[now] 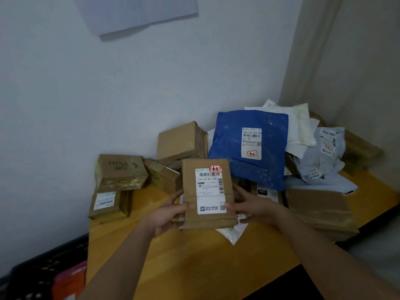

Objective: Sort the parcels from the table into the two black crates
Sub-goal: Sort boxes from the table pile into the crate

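Observation:
A flat brown cardboard parcel (207, 217) with a white shipping label is held up over the yellow table (194, 263), label facing me. My left hand (166, 215) grips its left edge, thumb on the front. My right hand (253, 207) grips its right edge the same way. Behind it lies a blue plastic mailer (229, 148) with a white label. One black crate (36, 278) stands on the floor at the lower left, with an orange and pink parcel (69, 282) inside.
Several brown boxes (121, 169) are piled at the table's back left against the white wall. Grey and white mailers (320, 156) are heaped at the back right. A large flat brown parcel (320, 211) lies at the right. A white bag (233, 233) lies under the held parcel.

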`<state>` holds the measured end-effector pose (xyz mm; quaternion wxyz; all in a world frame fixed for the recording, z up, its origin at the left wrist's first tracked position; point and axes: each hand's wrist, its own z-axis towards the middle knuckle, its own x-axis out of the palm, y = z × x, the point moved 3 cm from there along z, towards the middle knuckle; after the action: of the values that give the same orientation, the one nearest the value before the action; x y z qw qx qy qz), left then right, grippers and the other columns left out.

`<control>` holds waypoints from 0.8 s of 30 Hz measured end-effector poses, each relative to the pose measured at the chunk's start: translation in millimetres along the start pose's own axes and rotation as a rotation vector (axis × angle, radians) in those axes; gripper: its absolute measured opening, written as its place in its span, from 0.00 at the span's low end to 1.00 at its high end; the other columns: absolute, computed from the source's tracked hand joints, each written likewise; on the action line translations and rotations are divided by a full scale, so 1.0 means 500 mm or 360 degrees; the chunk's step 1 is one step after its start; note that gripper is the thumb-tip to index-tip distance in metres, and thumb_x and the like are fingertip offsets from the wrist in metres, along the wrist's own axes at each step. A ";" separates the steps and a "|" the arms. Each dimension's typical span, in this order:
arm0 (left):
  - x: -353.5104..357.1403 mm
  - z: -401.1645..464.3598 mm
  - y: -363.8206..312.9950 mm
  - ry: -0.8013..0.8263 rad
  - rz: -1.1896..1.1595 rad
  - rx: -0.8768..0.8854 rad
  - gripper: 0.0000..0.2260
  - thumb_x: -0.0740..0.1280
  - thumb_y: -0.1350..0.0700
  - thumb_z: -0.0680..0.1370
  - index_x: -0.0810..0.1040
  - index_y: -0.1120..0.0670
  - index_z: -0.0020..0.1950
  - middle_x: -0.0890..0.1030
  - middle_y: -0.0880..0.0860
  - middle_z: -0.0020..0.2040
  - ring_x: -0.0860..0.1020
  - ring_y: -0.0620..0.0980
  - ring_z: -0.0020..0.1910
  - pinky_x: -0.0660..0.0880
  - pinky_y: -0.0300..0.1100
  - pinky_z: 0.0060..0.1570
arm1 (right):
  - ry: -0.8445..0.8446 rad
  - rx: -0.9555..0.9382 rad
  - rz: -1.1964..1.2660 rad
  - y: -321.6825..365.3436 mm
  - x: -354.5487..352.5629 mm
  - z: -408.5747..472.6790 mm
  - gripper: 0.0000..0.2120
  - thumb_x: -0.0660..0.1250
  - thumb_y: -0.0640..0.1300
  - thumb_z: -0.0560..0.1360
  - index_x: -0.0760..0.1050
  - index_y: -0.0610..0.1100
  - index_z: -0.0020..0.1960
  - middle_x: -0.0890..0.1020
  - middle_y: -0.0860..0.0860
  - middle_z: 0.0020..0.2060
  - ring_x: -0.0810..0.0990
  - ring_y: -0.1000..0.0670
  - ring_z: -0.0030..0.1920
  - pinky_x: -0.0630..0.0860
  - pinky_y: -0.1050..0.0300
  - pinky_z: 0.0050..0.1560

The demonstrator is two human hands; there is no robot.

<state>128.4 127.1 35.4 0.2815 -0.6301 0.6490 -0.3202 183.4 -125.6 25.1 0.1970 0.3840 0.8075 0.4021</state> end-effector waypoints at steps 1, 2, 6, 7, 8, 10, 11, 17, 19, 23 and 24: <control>-0.003 -0.008 0.000 0.0003 -0.0048 0.0026 0.40 0.79 0.59 0.67 0.63 0.44 0.74 0.82 0.56 0.57 0.79 0.57 0.59 0.75 0.57 0.61 | 0.0065 -0.0031 0.0038 0.008 0.007 0.003 0.49 0.77 0.51 0.67 0.49 0.64 0.77 0.70 0.51 0.71 0.73 0.44 0.67 0.75 0.43 0.62; -0.006 -0.017 0.001 0.0000 -0.0097 0.0054 0.40 0.79 0.59 0.66 0.64 0.45 0.73 0.83 0.56 0.57 0.78 0.57 0.60 0.74 0.58 0.63 | 0.0128 -0.0054 0.0065 0.016 0.014 0.006 0.49 0.77 0.50 0.67 0.50 0.65 0.77 0.73 0.51 0.68 0.75 0.45 0.65 0.75 0.41 0.62; -0.022 -0.048 0.013 -0.0037 -0.0287 0.0148 0.44 0.79 0.58 0.59 0.65 0.44 0.72 0.81 0.55 0.60 0.78 0.55 0.60 0.77 0.53 0.57 | 0.0252 -0.0146 0.0141 0.033 0.027 0.018 0.47 0.82 0.52 0.62 0.59 0.73 0.71 0.75 0.54 0.67 0.75 0.46 0.66 0.71 0.34 0.66; -0.027 -0.054 0.019 -0.0048 -0.0305 0.0166 0.46 0.79 0.57 0.57 0.65 0.44 0.73 0.81 0.55 0.61 0.78 0.55 0.60 0.77 0.51 0.56 | 0.0276 -0.0157 0.0138 0.035 0.029 0.018 0.46 0.82 0.52 0.62 0.60 0.73 0.69 0.75 0.55 0.67 0.75 0.46 0.66 0.70 0.34 0.68; -0.031 -0.059 0.026 -0.0058 -0.0324 0.0181 0.47 0.79 0.56 0.56 0.65 0.43 0.73 0.80 0.55 0.62 0.78 0.54 0.60 0.77 0.50 0.55 | 0.0302 -0.0157 0.0133 0.036 0.030 0.017 0.45 0.82 0.52 0.62 0.60 0.73 0.70 0.75 0.55 0.67 0.75 0.47 0.66 0.69 0.35 0.68; -0.036 -0.068 0.040 -0.0073 -0.0359 0.0209 0.47 0.78 0.56 0.56 0.66 0.43 0.73 0.80 0.54 0.63 0.77 0.54 0.61 0.74 0.52 0.59 | 0.0319 -0.0146 0.0091 0.036 0.033 0.014 0.44 0.79 0.49 0.67 0.59 0.69 0.73 0.75 0.56 0.67 0.75 0.48 0.67 0.68 0.36 0.69; -0.037 -0.072 0.048 -0.0077 -0.0372 0.0225 0.46 0.78 0.57 0.56 0.66 0.43 0.73 0.80 0.54 0.64 0.77 0.54 0.62 0.73 0.53 0.60 | 0.0335 -0.0140 0.0068 0.037 0.036 0.013 0.43 0.78 0.48 0.68 0.58 0.68 0.73 0.75 0.56 0.68 0.74 0.48 0.67 0.68 0.36 0.69; -0.028 -0.113 0.094 -0.0112 -0.0536 0.0281 0.43 0.75 0.59 0.57 0.69 0.44 0.71 0.81 0.54 0.61 0.76 0.54 0.61 0.70 0.52 0.59 | 0.0487 -0.0148 0.0118 0.037 0.071 0.007 0.37 0.78 0.48 0.68 0.63 0.73 0.66 0.71 0.57 0.70 0.72 0.47 0.69 0.64 0.33 0.70; -0.033 -0.132 0.108 -0.0120 -0.0606 0.0296 0.43 0.75 0.60 0.56 0.69 0.45 0.71 0.81 0.54 0.61 0.76 0.55 0.62 0.70 0.54 0.63 | 0.0514 -0.0184 0.0177 0.040 0.089 0.004 0.36 0.77 0.48 0.68 0.65 0.72 0.67 0.72 0.57 0.69 0.72 0.46 0.69 0.65 0.32 0.70; -0.063 -0.172 0.125 -0.0102 -0.0686 0.0330 0.43 0.75 0.59 0.58 0.68 0.47 0.73 0.77 0.55 0.67 0.70 0.58 0.71 0.64 0.58 0.70 | 0.0587 -0.0226 0.0243 0.059 0.141 -0.005 0.32 0.78 0.50 0.66 0.69 0.69 0.64 0.77 0.53 0.66 0.75 0.45 0.67 0.71 0.36 0.67; -0.072 -0.184 0.127 -0.0098 -0.0688 0.0346 0.43 0.75 0.59 0.59 0.68 0.47 0.73 0.77 0.55 0.67 0.70 0.59 0.71 0.64 0.59 0.72 | 0.0570 -0.0233 0.0225 0.067 0.156 -0.008 0.32 0.78 0.51 0.65 0.70 0.68 0.64 0.78 0.52 0.66 0.75 0.46 0.66 0.72 0.37 0.66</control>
<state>18.9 168.8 43.7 0.2922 -0.7298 0.4520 -0.4215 147.3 -54.2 53.4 0.0490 0.3468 0.7693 0.5342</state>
